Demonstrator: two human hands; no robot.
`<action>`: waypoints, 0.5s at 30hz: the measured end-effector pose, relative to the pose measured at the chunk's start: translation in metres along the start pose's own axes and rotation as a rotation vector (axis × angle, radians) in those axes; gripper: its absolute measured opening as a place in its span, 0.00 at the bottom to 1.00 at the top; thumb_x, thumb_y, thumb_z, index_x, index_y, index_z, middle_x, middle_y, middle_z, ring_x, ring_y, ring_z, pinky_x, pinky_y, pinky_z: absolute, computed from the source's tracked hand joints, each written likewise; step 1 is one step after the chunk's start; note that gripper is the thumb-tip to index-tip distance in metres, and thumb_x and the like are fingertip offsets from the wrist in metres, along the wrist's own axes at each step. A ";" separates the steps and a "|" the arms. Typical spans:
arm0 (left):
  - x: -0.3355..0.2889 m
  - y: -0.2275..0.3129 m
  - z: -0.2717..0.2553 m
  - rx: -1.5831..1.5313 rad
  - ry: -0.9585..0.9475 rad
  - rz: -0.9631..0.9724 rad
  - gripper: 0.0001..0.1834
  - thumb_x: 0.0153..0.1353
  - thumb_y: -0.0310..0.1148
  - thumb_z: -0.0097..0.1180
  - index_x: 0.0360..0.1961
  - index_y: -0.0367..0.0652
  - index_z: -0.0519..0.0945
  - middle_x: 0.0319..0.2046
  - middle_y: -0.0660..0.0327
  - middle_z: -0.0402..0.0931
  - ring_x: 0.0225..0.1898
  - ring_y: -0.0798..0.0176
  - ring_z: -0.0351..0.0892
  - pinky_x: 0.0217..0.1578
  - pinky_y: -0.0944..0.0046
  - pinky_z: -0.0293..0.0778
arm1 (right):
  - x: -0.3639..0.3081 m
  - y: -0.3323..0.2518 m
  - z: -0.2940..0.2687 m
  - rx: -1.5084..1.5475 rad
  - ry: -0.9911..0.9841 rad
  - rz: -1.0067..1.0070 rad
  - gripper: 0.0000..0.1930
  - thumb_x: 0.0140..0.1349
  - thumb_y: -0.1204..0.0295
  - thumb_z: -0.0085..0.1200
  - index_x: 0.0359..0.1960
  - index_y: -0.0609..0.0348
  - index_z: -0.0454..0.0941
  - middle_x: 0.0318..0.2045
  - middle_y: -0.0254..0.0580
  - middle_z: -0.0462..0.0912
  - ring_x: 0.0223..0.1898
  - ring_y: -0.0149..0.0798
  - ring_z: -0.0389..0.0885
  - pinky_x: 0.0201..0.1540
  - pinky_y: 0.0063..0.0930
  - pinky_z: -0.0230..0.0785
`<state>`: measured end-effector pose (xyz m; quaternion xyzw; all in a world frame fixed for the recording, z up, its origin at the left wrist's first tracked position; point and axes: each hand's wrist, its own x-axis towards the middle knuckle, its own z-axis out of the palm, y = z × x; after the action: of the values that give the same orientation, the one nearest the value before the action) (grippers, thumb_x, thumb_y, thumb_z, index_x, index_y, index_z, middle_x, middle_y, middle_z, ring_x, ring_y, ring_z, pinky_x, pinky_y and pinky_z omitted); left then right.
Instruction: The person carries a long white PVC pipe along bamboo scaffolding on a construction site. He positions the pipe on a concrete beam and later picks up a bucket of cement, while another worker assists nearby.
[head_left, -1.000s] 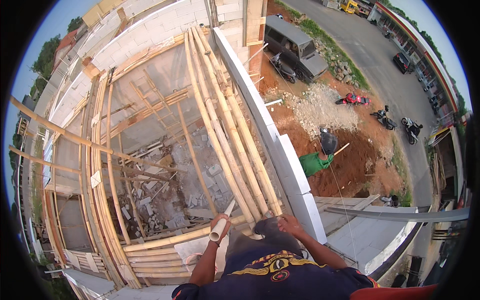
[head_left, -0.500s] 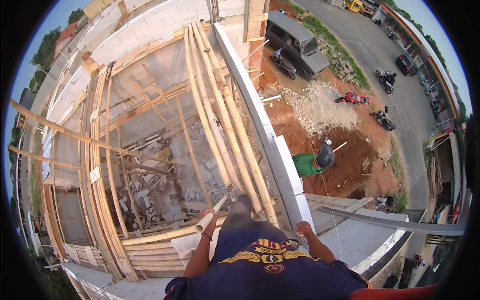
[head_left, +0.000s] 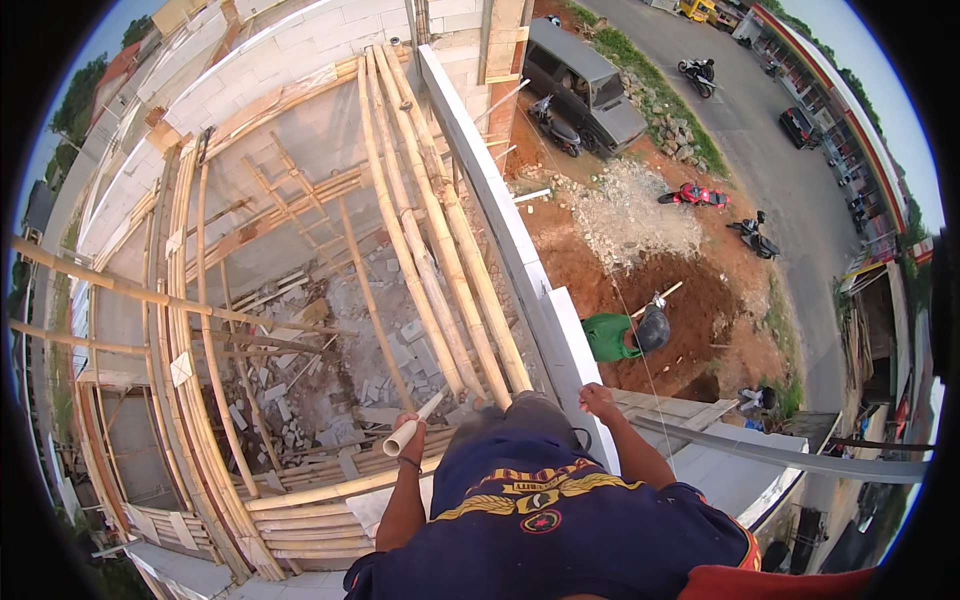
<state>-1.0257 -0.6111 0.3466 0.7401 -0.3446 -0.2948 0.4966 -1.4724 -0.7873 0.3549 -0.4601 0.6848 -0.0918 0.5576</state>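
Observation:
My left hand (head_left: 413, 447) is closed round a short cream plastic pipe (head_left: 401, 436), held tilted with its open end toward me. Under it lie bamboo poles and the rubble floor far below. My right hand (head_left: 598, 400) is curled closed beside the top of the white block wall (head_left: 570, 345); what its fingers hold, if anything, is hidden. Ahead of my legs, several long bamboo poles (head_left: 440, 230) run side by side away from me along the wall.
Down to the left is a deep room with broken blocks (head_left: 390, 350) and bamboo scaffolding (head_left: 185, 300). Beyond the wall, a person in green (head_left: 610, 337) stands by a dirt pit. A grey van (head_left: 590, 85) and motorbikes stand near the road. A thin string (head_left: 652, 375) crosses at right.
My body has moved forward along the poles, covering more of them. My right hand has risen closer to the wall top. The pipe stays in my left hand.

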 end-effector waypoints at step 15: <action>0.076 -0.008 -0.016 -0.253 0.298 -0.187 0.08 0.57 0.25 0.61 0.35 0.44 0.74 0.36 0.64 0.72 0.41 0.67 0.71 0.48 0.65 0.69 | 0.088 -0.029 0.005 -0.520 -0.173 -0.234 0.19 0.61 0.57 0.52 0.20 0.59 0.77 0.16 0.37 0.78 0.17 0.30 0.75 0.23 0.28 0.68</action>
<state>-0.9668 -0.6614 0.3371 0.7361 -0.1574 -0.2679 0.6013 -1.4492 -0.8662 0.3119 -0.6695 0.5776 0.0627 0.4629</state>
